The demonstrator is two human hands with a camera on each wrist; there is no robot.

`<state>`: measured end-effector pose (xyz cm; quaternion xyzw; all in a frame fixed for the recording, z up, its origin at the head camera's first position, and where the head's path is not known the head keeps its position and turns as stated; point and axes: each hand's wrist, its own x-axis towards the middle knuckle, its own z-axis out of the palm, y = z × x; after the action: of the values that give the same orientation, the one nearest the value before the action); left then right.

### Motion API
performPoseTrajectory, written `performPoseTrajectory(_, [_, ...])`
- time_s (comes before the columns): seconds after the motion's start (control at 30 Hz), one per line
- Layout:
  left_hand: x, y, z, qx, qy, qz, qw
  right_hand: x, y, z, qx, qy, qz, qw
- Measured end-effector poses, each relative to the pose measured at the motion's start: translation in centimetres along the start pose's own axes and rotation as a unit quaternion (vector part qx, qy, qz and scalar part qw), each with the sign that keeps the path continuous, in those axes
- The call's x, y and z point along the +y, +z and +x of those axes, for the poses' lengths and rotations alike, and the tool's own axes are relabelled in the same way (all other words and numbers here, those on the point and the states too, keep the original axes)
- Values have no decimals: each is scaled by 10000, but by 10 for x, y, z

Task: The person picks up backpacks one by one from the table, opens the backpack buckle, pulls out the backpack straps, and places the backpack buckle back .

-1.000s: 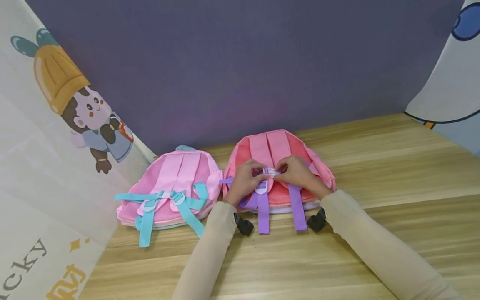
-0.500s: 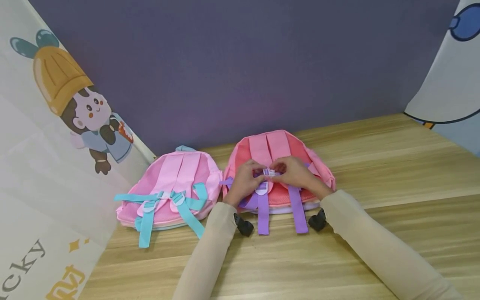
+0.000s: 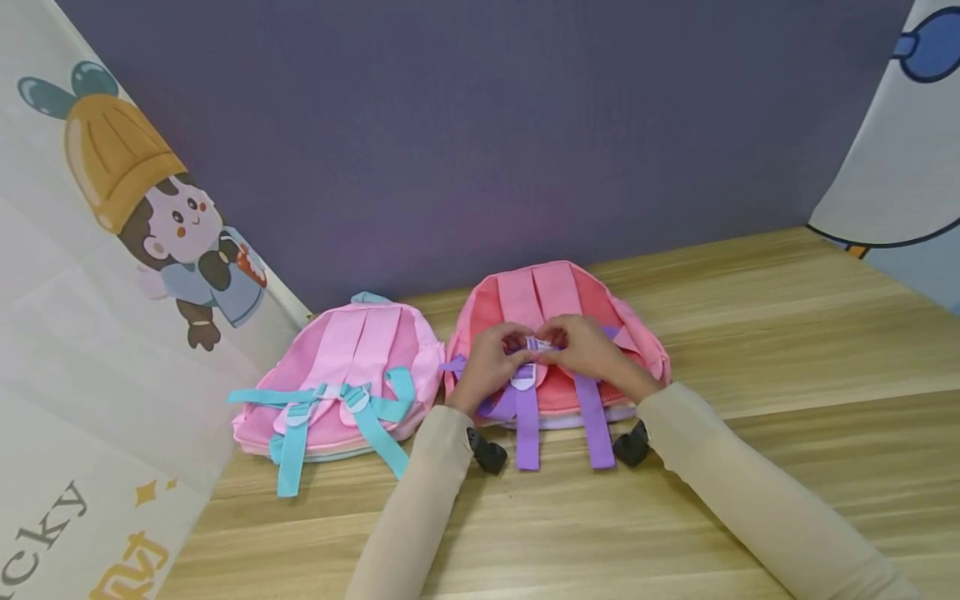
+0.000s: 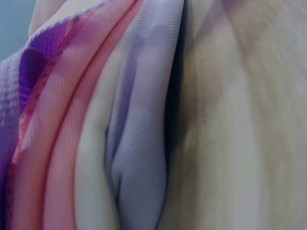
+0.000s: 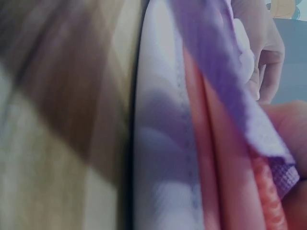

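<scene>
A coral-pink backpack point(image 3: 517, 292) lies back side up in the head view, with purple straps point(image 3: 527, 433) trailing over its near edge. Over its middle both hands meet at a small white plastic buckle point(image 3: 536, 344) on the purple webbing. My left hand point(image 3: 486, 362) pinches the buckle's left end between thumb and fingers. From the other side, my right hand point(image 3: 588, 346) pinches its right end. Fingers partly cover the buckle, so whether its halves are fully joined cannot be told. The left wrist view mostly holds the bag's layered side point(image 4: 62, 143); purple webbing point(image 5: 230, 91) crosses the right wrist view.
Touching the coral bag on its left is a lighter pink backpack point(image 3: 337, 342) with teal straps point(image 3: 291, 454). Both lie on a wood-grain table point(image 3: 750, 333) before a dark grey-purple panel point(image 3: 487, 142). A printed white curtain point(image 3: 67, 350) hangs at the left.
My right fingers have shifted slightly left, closer to the left hand, and less of the buckle shows between them. The left hand and both bags have hardly moved.
</scene>
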<state>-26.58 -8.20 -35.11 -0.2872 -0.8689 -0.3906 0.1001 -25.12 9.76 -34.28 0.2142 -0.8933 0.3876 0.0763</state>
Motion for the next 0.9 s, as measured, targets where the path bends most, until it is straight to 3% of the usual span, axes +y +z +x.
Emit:
performPoseTrajectory(0.27, [1, -5, -7, -120, 66, -115, 9998, -3, 5, -5, 100, -128, 129, 9998])
performPoseTrajectory(0.43, [3, -13, -11, -442, -138, -176, 9988, -2, 8, -7, 101, -155, 407, 9990])
performPoseTrajectory(0.6, [4, -20, -13, -542, -361, 140, 9978, -2, 10, -9, 130, -80, 498, 9986])
performPoseTrajectory(0.9, [2, -23, -19, -559, -15, 357, 9978, -8, 11, -16, 219, -34, 607, 9979])
